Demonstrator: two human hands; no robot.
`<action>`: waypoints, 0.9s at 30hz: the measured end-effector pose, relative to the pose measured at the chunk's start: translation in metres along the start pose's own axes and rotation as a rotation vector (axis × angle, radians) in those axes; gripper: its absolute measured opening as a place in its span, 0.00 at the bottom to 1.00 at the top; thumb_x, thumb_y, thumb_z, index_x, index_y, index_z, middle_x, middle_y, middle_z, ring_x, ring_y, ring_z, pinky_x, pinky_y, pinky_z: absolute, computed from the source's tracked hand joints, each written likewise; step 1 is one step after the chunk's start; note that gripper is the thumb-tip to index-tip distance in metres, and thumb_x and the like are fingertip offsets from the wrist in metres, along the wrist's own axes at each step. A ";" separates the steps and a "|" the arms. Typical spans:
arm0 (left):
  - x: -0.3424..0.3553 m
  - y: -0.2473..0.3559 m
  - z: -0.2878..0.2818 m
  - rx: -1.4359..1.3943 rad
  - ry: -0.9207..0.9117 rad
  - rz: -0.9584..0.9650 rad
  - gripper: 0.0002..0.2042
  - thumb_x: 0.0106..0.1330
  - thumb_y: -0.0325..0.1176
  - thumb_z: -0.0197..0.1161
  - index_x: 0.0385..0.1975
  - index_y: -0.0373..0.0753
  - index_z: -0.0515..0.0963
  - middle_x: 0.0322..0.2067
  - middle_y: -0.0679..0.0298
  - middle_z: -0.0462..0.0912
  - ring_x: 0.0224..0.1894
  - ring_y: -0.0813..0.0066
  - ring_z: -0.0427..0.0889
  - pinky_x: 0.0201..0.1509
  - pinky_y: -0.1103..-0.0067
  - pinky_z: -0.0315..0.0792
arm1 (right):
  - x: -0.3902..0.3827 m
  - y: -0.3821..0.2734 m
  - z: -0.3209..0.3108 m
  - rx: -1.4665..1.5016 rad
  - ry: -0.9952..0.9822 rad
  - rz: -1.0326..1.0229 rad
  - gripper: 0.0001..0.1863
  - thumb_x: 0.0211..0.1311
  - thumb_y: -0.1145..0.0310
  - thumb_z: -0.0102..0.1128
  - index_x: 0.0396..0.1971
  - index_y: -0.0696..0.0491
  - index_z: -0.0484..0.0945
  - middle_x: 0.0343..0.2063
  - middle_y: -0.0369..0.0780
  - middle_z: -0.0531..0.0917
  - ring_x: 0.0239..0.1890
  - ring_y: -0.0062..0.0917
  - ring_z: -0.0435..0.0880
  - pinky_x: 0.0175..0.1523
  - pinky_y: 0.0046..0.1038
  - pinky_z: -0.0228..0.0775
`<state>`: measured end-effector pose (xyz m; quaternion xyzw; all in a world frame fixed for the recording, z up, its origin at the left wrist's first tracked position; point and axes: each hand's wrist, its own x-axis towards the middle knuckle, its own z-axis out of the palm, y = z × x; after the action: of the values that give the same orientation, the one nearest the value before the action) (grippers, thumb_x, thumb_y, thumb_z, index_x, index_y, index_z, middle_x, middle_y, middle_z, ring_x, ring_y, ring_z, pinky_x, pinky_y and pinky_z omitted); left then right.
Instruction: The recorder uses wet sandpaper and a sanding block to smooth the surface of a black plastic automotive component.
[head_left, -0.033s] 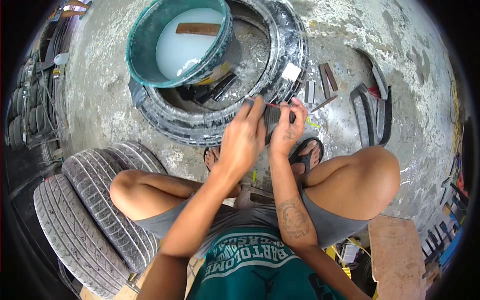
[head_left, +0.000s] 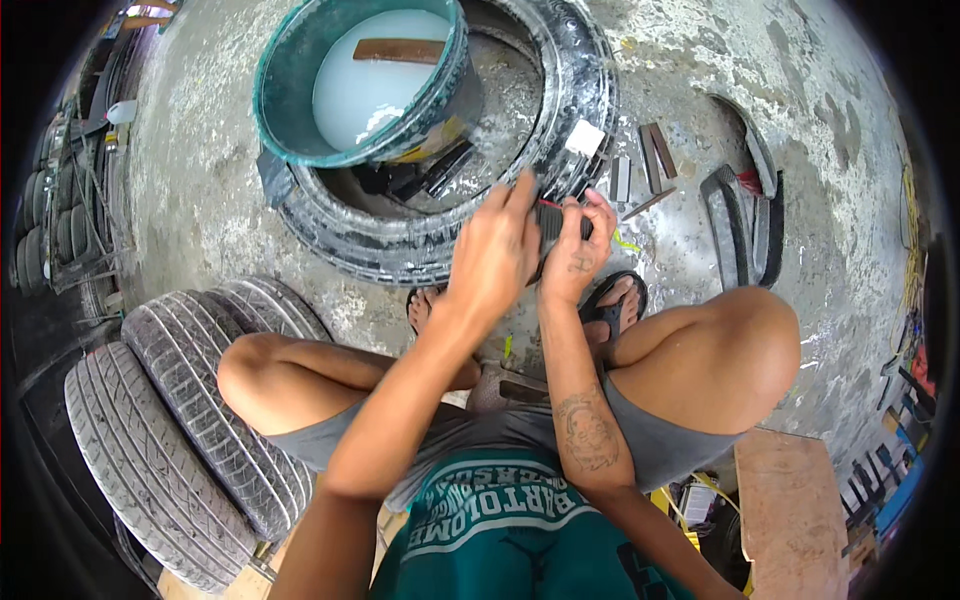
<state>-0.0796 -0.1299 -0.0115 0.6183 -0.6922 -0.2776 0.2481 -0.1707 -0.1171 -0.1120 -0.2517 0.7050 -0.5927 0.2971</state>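
My right hand (head_left: 578,248) is closed on a dark ribbed block (head_left: 549,222), its thumb and fingers at the right end. A thin red edge shows along the block's far side. My left hand (head_left: 490,242) is bent over the block's left end, its fingers curled and smeared by motion; what they grip is hidden. Both hands are over the near rim of a wet, black tyre (head_left: 390,250) lying flat on the floor. On that tyre's right side rests a small white block (head_left: 584,138).
A green bucket (head_left: 263,110) of cloudy liquid, with a brown strip (head_left: 398,50) in it, stands at the tyre's left. Dark strips (head_left: 655,152) and cut tyre pieces (head_left: 728,225) lie to the right. Upright tyres (head_left: 150,470) stand at my left, a wooden board (head_left: 792,510) at lower right.
My left hand's fingers have shifted slightly away from me and to the right across the block. My right hand keeps its grip in nearly the same place.
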 end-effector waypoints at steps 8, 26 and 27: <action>-0.002 -0.039 -0.023 -0.135 0.181 -0.110 0.23 0.67 0.26 0.69 0.62 0.25 0.80 0.47 0.43 0.89 0.46 0.63 0.90 0.52 0.72 0.80 | -0.002 0.007 0.005 0.047 0.011 -0.020 0.10 0.65 0.72 0.70 0.29 0.57 0.76 0.52 0.43 0.83 0.58 0.38 0.79 0.67 0.37 0.67; -0.002 -0.006 -0.006 0.053 0.030 0.002 0.22 0.66 0.19 0.62 0.62 0.26 0.78 0.37 0.40 0.81 0.39 0.37 0.83 0.42 0.56 0.78 | -0.010 -0.005 0.010 0.010 -0.016 0.004 0.10 0.63 0.71 0.70 0.28 0.57 0.76 0.51 0.42 0.83 0.56 0.39 0.80 0.65 0.37 0.69; -0.005 -0.004 -0.002 0.026 0.042 0.007 0.23 0.66 0.19 0.62 0.62 0.26 0.77 0.37 0.40 0.81 0.39 0.37 0.83 0.43 0.57 0.78 | -0.007 -0.004 0.005 0.018 -0.011 0.018 0.10 0.63 0.71 0.70 0.28 0.57 0.76 0.51 0.42 0.83 0.56 0.39 0.80 0.65 0.38 0.69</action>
<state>-0.0742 -0.1258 -0.0127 0.6248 -0.6926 -0.2545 0.2554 -0.1624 -0.1169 -0.1076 -0.2461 0.7004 -0.5947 0.3086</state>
